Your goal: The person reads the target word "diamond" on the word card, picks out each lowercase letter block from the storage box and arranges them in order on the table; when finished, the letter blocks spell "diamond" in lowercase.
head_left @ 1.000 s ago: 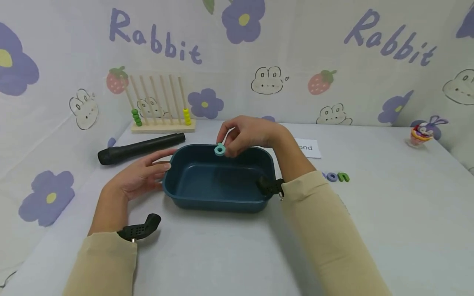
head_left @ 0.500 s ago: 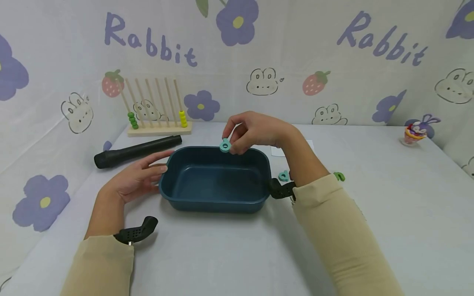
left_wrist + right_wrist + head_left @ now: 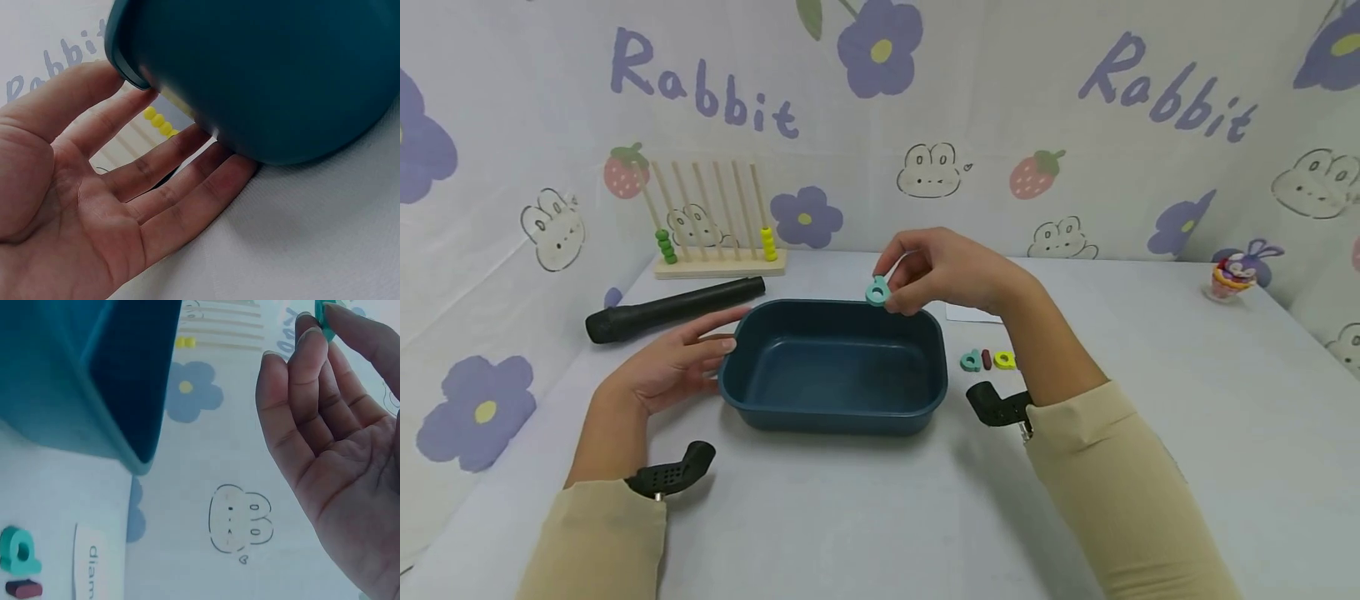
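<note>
My left hand (image 3: 681, 358) lies at the left end of a dark teal plastic basin (image 3: 831, 422), fingers mostly straight. In the left wrist view its fingertips (image 3: 234, 172) meet the outer wall and the thumb is at the rim. Over the basin's back right rim, my right hand (image 3: 947, 271) pinches a small teal letter (image 3: 870, 295) between thumb and fingers. The inside of the basin shows nothing lying in it. Right of it on the table are a teal letter d (image 3: 966, 367), a dark red stick-shaped piece (image 3: 987, 359) and a yellow letter (image 3: 997, 362), partly beside my forearm.
A black microphone (image 3: 673, 308) lies behind my left hand, and a wooden abacus (image 3: 718, 265) stands at the back left. A white word card (image 3: 87, 562) lies behind the letters. At the far right stands a small bunny figure (image 3: 1232, 279) in a cup.
My right hand has moved right and slightly up with the teal letter, from over the basin to its back right rim. More table letters now show. The left hand stays at the basin.
</note>
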`<state>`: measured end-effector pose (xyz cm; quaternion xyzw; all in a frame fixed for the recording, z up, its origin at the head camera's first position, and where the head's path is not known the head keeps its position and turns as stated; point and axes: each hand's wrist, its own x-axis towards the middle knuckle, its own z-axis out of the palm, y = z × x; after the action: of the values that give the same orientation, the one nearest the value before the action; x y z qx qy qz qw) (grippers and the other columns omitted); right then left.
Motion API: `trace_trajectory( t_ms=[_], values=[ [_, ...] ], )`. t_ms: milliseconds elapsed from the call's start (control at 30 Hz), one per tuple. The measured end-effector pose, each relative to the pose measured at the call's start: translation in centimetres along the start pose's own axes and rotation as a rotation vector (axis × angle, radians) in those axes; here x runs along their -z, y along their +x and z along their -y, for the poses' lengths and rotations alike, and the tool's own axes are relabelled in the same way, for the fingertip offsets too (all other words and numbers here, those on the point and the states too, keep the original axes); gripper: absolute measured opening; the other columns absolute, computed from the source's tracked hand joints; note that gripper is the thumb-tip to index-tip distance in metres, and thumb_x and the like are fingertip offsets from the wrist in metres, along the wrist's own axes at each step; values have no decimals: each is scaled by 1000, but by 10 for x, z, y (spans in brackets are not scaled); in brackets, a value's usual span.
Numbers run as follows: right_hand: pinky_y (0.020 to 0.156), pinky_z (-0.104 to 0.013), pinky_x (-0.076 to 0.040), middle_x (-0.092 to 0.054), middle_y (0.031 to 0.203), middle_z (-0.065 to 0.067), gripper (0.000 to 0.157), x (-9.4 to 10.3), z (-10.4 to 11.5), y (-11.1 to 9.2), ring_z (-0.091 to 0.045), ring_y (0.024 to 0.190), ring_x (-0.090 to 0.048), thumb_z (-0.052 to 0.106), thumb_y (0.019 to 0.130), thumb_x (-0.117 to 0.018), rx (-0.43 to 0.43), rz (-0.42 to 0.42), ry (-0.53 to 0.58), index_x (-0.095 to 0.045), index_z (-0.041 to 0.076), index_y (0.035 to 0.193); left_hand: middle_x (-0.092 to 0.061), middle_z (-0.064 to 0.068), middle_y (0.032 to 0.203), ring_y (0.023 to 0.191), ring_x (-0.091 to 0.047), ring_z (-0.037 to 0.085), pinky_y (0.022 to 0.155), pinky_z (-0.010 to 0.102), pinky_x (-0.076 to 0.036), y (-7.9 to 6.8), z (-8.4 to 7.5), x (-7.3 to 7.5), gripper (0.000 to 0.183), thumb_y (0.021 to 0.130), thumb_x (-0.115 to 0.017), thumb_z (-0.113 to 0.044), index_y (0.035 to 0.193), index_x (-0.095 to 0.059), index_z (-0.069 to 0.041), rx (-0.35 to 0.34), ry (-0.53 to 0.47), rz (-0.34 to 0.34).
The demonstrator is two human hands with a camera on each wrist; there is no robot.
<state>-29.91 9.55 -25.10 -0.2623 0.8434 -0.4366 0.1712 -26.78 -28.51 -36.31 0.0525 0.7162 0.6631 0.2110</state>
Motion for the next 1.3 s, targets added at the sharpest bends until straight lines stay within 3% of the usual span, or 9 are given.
trace_trajectory(
  t_ms=[567,933,1300],
  values=[
    [91,-40,-57,-71,97,-12,36,6,-18,-36,-32,91,-69,14,87,-79,-36,-117,22,-65,10,120,-62,-13,136,118,-65,14,96,40,-54,0,-2,-1,62,106,-60,-25,162,-34,-28,-17,18,26],
    [90,-38,-56,-72,100,-10,37,19,-35,-68,-28,95,-71,25,89,-81,-103,-183,-40,-67,15,121,-62,-14,137,119,-65,13,96,39,-54,0,3,2,59,106,-60,-25,160,-37,-29,-14,8,25],
    [93,-39,-56,-72,99,-10,37,31,-50,-94,-27,95,-73,22,90,-80,-124,-196,-53,-65,12,122,-63,-15,136,118,-66,12,95,37,-56,0,1,1,59,106,-60,-23,160,-37,-29,-15,-19,28]
  ],
)
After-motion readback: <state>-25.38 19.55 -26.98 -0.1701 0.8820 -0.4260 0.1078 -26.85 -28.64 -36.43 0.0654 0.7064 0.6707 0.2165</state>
